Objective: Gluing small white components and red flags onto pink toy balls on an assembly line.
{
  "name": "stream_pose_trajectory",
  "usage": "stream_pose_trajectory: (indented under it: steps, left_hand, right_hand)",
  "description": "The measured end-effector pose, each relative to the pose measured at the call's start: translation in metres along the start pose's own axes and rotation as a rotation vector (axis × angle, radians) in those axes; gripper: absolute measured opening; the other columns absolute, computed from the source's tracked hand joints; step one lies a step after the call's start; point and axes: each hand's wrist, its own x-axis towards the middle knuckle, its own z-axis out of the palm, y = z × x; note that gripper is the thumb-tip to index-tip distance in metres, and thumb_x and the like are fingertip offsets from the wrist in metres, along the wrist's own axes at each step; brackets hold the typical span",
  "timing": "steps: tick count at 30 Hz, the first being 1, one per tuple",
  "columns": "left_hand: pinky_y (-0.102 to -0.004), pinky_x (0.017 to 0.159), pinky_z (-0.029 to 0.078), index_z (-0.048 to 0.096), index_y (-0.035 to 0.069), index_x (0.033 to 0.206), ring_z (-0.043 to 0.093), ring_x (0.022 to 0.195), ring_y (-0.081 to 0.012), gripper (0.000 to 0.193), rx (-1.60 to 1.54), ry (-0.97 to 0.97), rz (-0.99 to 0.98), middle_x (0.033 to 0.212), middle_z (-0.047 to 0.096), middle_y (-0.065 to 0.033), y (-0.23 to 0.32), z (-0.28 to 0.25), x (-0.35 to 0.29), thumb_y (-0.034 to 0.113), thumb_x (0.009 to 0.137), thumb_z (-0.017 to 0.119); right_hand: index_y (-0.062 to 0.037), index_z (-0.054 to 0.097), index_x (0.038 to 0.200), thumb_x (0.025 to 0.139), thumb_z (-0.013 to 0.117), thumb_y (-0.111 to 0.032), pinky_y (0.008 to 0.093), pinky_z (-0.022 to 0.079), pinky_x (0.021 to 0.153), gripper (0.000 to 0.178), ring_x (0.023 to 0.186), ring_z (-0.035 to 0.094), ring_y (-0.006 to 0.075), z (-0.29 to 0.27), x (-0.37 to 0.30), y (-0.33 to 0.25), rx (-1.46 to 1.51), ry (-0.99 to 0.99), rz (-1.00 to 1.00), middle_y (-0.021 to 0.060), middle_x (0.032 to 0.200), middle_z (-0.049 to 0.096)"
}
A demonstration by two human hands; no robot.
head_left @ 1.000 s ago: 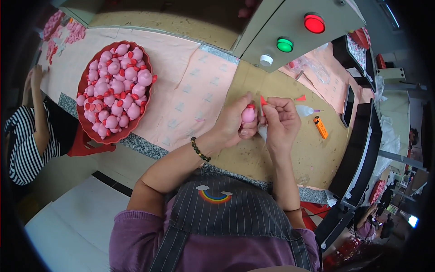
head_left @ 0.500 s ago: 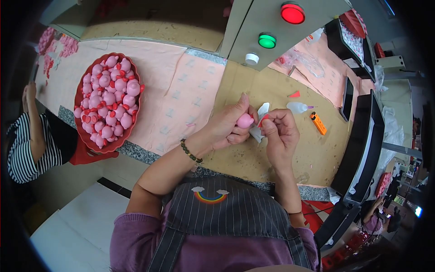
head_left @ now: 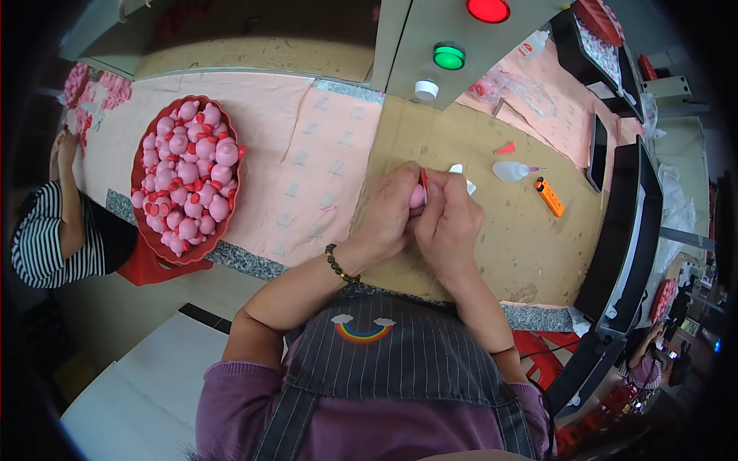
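My left hand (head_left: 390,211) is closed round a small round pink figure (head_left: 417,197), most of it hidden by the fingers. Between finger and thumb, my right hand (head_left: 450,223) pinches a small flat red piece (head_left: 423,177) against the figure's side. Both hands touch over the brown board (head_left: 500,253). Just beyond the right fingers, a white scrap (head_left: 460,172) shows in part. Pink figures with red parts, like the one in my hand, fill a red scalloped basket (head_left: 238,165) on the left.
On the board lie a squeeze bottle with a thin needle tip (head_left: 510,170), an orange lighter (head_left: 549,197) and a red cone-shaped bit (head_left: 506,147). A black tray (head_left: 624,230) borders the right side. Ahead stands a grey housing with buttons (head_left: 430,46). Another person's arm (head_left: 69,192) is at far left.
My right hand has moved left, bringing the red piece from beside the pink figure onto it. The hands are now together. The whole view has shifted slightly.
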Motion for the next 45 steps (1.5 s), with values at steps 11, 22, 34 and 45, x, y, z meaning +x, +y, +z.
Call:
stream_pose_trajectory:
  steps: [11, 22, 34, 45]
  left_hand:
    - [-0.0234, 0.062, 0.044, 0.053, 0.008, 0.081, 0.047, 0.065, -0.006, 0.025, -0.018, -0.006, 0.079, 0.069, 0.05, 0.0013, 0.0, -0.01, -0.006, 0.027, 0.093, 0.043]
    - [-0.0239, 0.06, 0.043, 0.055, 0.007, 0.081, 0.049, 0.065, -0.0068, 0.028, 0.089, 0.247, -0.06, 0.07, 0.052, 0.0001, 0.01, 0.011, -0.006, 0.028, 0.093, 0.041]
    - [-0.0237, 0.059, 0.041, 0.052, 0.01, 0.077, 0.046, 0.068, -0.0071, 0.025, 0.089, 0.223, -0.075, 0.073, 0.05, 0.0007, 0.016, 0.018, -0.002, 0.028, 0.091, 0.043]
    - [-0.0233, 0.055, 0.039, 0.054, 0.008, 0.081, 0.043, 0.061, -0.0076, 0.027, 0.058, 0.264, -0.158, 0.07, 0.046, 0.0023, 0.014, 0.015, -0.001, 0.031, 0.092, 0.043]
  right_hand:
    - [-0.0007, 0.057, 0.089, 0.084, 0.051, 0.002, 0.0328, 0.046, 0.051, 0.008, 0.055, 0.06, 0.026, 0.005, -0.004, -0.008, 0.019, -0.017, 0.054, 0.0139, 0.064, 0.058]
    - [0.0005, 0.056, 0.087, 0.08, 0.054, 0.005, 0.0347, 0.046, 0.049, 0.009, 0.053, 0.059, 0.0274, 0.008, -0.018, -0.009, -0.158, -0.006, -0.162, 0.0143, 0.065, 0.058]
    - [-0.0022, 0.057, 0.081, 0.075, 0.056, 0.005, 0.0346, 0.043, 0.045, 0.01, 0.05, 0.056, 0.026, 0.009, -0.005, -0.008, -0.276, -0.062, -0.227, 0.0123, 0.06, 0.055]
    - [-0.005, 0.051, 0.074, 0.069, 0.057, 0.0, 0.0341, 0.039, 0.041, 0.009, 0.046, 0.051, 0.0228, 0.008, -0.007, -0.006, -0.324, 0.015, -0.271, 0.0078, 0.056, 0.048]
